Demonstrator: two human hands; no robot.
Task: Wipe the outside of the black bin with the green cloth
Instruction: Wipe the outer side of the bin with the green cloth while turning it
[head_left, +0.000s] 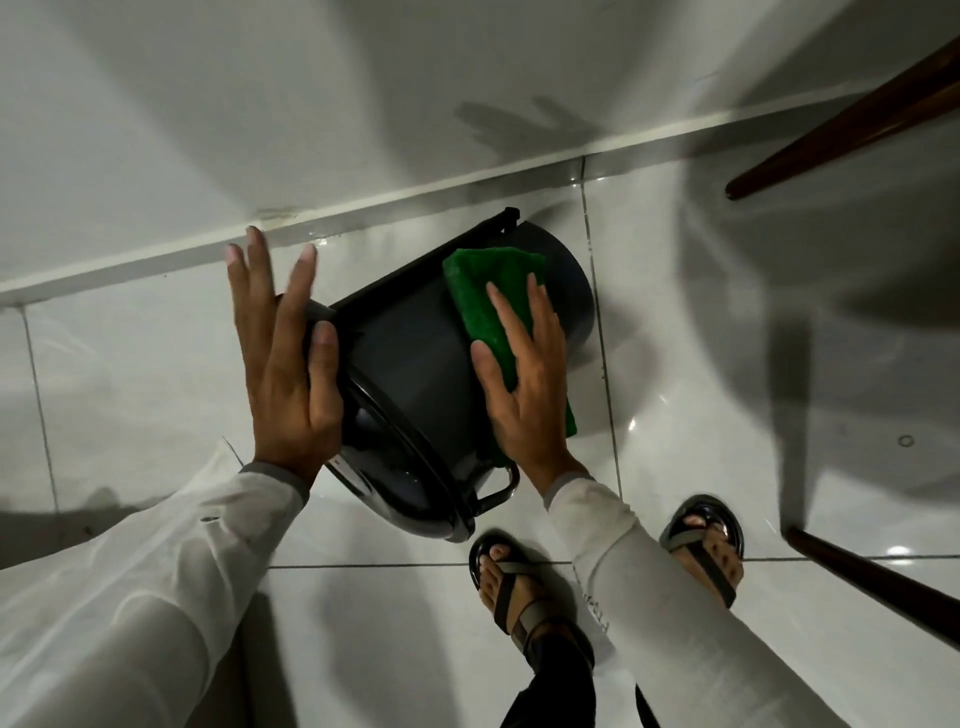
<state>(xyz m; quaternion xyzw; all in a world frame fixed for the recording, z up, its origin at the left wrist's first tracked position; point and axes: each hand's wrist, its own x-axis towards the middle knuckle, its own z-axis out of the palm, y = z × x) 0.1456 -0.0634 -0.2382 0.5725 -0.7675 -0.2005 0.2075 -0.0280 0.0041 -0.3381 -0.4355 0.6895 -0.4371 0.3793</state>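
Observation:
The black bin (415, 358) is tilted over on the white tiled floor, its lid end toward me and its base toward the wall. My left hand (283, 364) rests on the lid end at the left, thumb hooked over the rim and fingers spread. My right hand (524, 384) presses the folded green cloth (483, 296) flat against the bin's upper side wall. Part of the cloth is hidden under my palm. A small handle sticks out of the bin near my right wrist.
A white wall and skirting (363, 208) run just behind the bin. Dark wooden furniture legs (841, 130) (872, 582) stand at the right. My sandalled feet (506, 582) (706, 545) are just below the bin.

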